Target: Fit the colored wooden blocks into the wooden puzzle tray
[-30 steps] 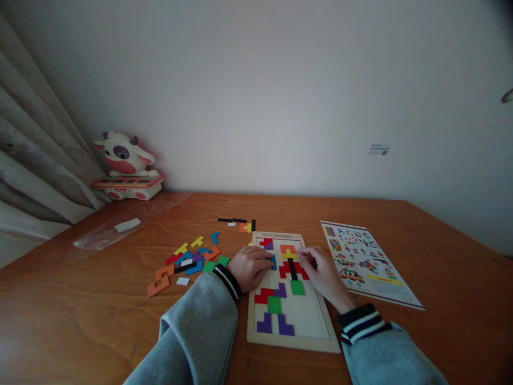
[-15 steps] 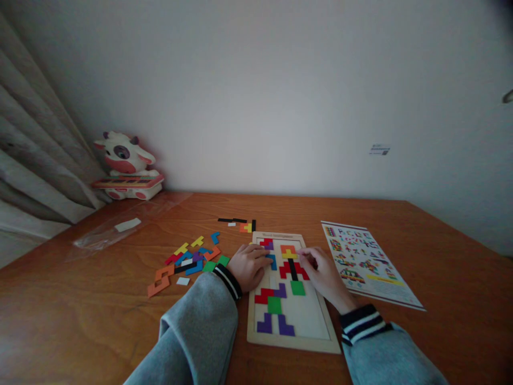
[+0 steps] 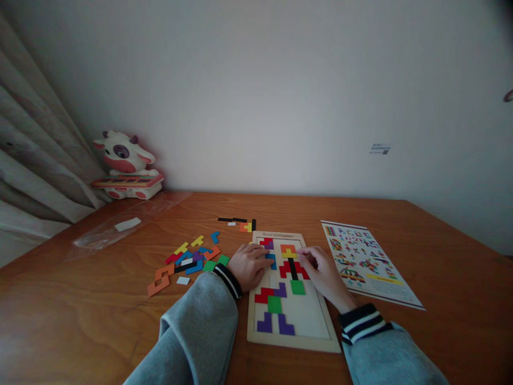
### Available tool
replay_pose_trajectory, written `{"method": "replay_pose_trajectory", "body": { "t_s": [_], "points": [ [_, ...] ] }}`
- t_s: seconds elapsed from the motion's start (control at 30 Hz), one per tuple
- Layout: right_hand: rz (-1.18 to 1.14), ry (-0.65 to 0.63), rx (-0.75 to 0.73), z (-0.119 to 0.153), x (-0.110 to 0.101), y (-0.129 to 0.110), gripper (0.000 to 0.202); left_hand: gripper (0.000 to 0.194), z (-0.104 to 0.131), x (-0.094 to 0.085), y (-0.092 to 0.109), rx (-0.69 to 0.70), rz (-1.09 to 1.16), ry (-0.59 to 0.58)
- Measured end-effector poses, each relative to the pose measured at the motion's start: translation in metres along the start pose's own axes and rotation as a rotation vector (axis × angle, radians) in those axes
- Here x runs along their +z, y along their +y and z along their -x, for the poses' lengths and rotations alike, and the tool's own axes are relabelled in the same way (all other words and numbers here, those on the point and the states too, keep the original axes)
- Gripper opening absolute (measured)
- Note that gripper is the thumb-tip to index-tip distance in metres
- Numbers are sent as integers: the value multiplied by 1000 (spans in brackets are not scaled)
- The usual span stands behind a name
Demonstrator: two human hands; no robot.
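Note:
A wooden puzzle board (image 3: 335,345) lies on the table with several coloured pieces in its frame. My left hand (image 3: 249,266) rests over its left edge, fingers bent and close together at a blue piece (image 3: 273,263); what lies under the palm is hidden. On the right, my right hand (image 3: 323,275) has its thumb and index finger together beside the yellow piece (image 3: 289,255), below an orange one (image 3: 286,248). Red pieces (image 3: 303,271) flank a black bar (image 3: 294,270) above a green square (image 3: 297,287). Lower left are red, purple and green pieces (image 3: 274,305).
Loose coloured pieces (image 3: 196,241) lie left of the board, others (image 3: 246,227) behind it. A printed pattern sheet (image 3: 385,283) is on the right. Clear plastic wrapping (image 3: 96,239) and a cow toy with a keyboard (image 3: 128,166) stand at the far left.

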State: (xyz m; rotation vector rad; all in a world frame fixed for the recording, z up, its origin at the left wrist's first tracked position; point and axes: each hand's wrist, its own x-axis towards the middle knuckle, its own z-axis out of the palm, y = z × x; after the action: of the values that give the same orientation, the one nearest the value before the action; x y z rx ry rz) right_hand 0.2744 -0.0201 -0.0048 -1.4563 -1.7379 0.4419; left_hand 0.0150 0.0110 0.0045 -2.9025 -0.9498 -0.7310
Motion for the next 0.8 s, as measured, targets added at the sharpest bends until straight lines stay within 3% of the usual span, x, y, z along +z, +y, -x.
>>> {"method": "replay_pose_trajectory", "body": {
  "t_s": [0.6, 0.8],
  "points": [
    [8, -1, 2, -1, 2, 2, 27, 36, 1, 4, -2, -12, 28, -12],
    [-4, -19, 5, 0, 1, 4, 26, 41, -2, -4, 2, -69, 28, 68]
  ]
}}
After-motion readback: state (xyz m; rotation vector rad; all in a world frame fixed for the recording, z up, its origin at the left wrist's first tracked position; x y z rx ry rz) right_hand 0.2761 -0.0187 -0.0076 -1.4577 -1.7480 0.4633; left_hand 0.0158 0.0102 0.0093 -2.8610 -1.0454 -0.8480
